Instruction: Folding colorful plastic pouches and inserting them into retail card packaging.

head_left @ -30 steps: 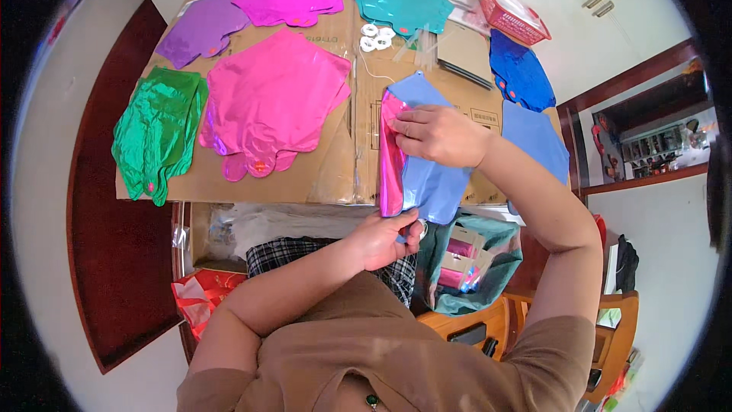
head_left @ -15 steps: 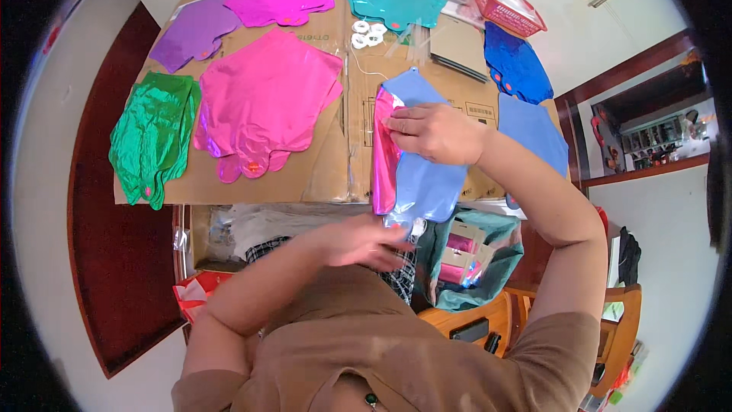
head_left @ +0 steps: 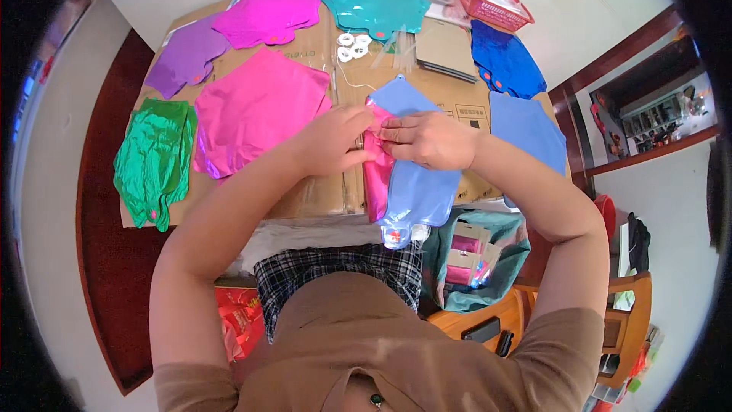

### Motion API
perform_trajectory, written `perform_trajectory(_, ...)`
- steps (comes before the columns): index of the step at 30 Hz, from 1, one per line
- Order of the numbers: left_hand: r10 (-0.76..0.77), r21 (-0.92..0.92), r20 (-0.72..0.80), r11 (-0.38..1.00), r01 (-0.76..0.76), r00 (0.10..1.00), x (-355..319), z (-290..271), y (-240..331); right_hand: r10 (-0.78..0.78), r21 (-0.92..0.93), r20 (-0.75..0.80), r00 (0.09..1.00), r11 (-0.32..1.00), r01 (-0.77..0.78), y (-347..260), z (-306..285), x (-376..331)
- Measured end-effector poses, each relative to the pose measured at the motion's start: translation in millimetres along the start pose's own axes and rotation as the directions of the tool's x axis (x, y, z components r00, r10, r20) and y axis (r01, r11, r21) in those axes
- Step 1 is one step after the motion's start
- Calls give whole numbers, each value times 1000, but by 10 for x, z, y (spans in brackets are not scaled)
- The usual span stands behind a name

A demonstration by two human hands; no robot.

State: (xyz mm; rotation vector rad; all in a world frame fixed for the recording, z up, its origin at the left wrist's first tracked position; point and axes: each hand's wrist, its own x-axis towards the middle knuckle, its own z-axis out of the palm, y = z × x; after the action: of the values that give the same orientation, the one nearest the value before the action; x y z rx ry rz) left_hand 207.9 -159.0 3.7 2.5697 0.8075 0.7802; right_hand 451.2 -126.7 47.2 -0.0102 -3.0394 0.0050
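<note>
In front of me lies a flat periwinkle-blue foil balloon (head_left: 419, 187), its rounded tail with a red dot hanging over the table's near edge. A folded pink foil balloon (head_left: 376, 194) rests along its left side. My left hand (head_left: 339, 139) pinches the upper part of the pink foil from the left. My right hand (head_left: 436, 141) lies across the blue foil, its bent fingertips closed on the same pink foil. The two hands' fingertips nearly meet there, and the foil between them is partly hidden. A larger pile of pink foil balloons (head_left: 259, 111) sits left of my left hand.
Cardboard (head_left: 335, 191) covers the table. Around it lie green (head_left: 155, 156), purple (head_left: 185, 61), magenta (head_left: 271, 15), teal (head_left: 374, 8) and dark blue (head_left: 509, 61) foil balloons. White ribbon rolls (head_left: 353, 47) and a red basket (head_left: 494, 1) stand far back. An open teal bag (head_left: 499, 278) is below right.
My left hand has risen from below the table's near edge to the pink foil and now grips it. The right hand stays on the foil, with its fingers more bent. The view has shifted slightly.
</note>
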Motion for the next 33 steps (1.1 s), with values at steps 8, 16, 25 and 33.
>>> perform_trajectory(8,-20,113,99,994,9,995,-5,-71,221,395,-1,94,914,918,-396,-340,-141,-159)
perform_trajectory(16,-70,151,36,986,63,997,-32,0,305,819,432,565,96,-195,-881,-1472,-295,-629)
perform_trajectory(25,-46,204,14,978,42,999,-30,21,337,918,911,389,-79,-396,-116,-1366,207,-457)
perform_trajectory(33,-46,227,31,973,38,998,-37,40,333,983,890,181,-11,-168,-424,-865,100,-423)
